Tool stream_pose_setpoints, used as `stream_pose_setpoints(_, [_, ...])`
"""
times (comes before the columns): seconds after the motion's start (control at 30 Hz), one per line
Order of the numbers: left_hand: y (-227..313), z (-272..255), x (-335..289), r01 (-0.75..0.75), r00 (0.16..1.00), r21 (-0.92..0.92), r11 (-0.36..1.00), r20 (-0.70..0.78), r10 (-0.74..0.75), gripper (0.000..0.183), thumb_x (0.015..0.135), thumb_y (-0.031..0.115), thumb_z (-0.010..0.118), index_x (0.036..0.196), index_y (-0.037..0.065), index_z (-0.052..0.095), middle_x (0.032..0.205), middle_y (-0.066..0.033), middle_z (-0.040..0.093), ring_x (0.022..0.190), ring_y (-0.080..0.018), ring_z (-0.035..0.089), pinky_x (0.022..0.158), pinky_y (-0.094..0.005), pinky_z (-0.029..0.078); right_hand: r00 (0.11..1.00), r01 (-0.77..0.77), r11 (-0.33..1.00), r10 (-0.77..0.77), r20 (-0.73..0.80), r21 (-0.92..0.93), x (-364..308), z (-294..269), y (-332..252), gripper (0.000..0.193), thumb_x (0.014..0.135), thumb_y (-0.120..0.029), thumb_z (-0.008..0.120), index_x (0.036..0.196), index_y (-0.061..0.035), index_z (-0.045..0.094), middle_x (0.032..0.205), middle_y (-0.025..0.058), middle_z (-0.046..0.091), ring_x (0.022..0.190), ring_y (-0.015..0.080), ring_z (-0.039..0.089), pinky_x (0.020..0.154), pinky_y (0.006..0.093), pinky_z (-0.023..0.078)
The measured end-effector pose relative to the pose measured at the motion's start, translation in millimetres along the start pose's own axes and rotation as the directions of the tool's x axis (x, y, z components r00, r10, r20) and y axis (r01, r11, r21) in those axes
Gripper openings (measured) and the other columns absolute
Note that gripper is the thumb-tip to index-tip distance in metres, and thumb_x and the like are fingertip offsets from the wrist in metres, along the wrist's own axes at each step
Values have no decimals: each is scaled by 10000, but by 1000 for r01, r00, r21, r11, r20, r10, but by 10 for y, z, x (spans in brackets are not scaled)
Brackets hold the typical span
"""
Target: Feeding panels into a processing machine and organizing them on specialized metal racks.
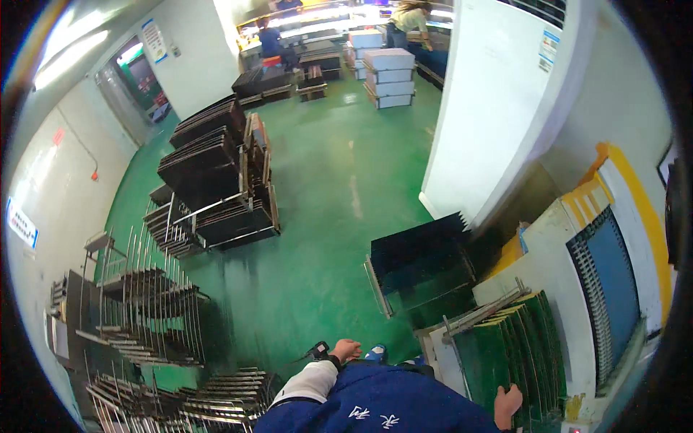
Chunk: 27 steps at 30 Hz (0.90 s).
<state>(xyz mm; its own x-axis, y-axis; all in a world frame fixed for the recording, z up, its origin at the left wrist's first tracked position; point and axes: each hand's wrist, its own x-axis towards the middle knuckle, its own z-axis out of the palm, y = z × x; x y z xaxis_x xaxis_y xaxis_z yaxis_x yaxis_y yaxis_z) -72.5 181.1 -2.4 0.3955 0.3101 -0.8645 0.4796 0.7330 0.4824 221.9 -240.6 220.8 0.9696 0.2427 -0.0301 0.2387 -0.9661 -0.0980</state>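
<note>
My right hand (508, 402) is at the near side of a rack of upright green panels (530, 353), low on the right. Its fingers are curled with the thumb pointing up, beside the panel edges; whether it grips one is hidden. My left hand (348, 351) hangs in front of my body over the green floor, fingers curled in and nothing visible in them. A dark band (317, 351) circles the left wrist, below a white sleeve. Just ahead of the panel rack stands another rack, filled with dark panels (419, 252).
Metal racks of dark panels (206, 166) stand on the left, with bare wire racks (148, 310) nearer me. A machine with a blue sloped panel (610, 289) is at right, beside a white partition (484, 108). Stacked pale boxes (390, 79) and two people working are at the back.
</note>
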Motion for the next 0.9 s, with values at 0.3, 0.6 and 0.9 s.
stream_pose_setpoints(0.3, [61, 28, 63, -30, 996, 26, 999, -79, 32, 192, 799, 173, 591, 917, 22, 571, 703, -82, 600, 504, -153, 550, 392, -278, 422, 988, -156, 988, 156, 0, 14, -48, -146, -219, 250, 639, -133, 672, 835, 10, 616, 766, 192, 621, 755, 343, 613, 662, 430, 475])
stream_pose_setpoints(0.6, [-41, 33, 278, -18, 999, 66, 998, -44, 21, 235, 815, 156, 576, 973, -16, 544, 754, -123, 598, 458, -156, 504, 345, -282, 384, 983, -58, 990, 79, 166, -127, -122, -379, -287, 438, 817, -374, 567, 1073, -20, 594, 1016, 196, 616, 955, 347, 580, 816, 431, 458])
stream_pose_setpoints(0.9, [-186, -150, 441, 64, 995, -105, 992, 77, -56, 259, 838, 179, 569, 1011, -10, 534, 785, -139, 603, 555, -173, 547, 391, -306, 410, 991, -20, 991, 37, 131, -132, -70, -373, -252, 453, 803, -389, 575, 1062, -19, 601, 976, 175, 633, 906, 333, 604, 766, 416, 475])
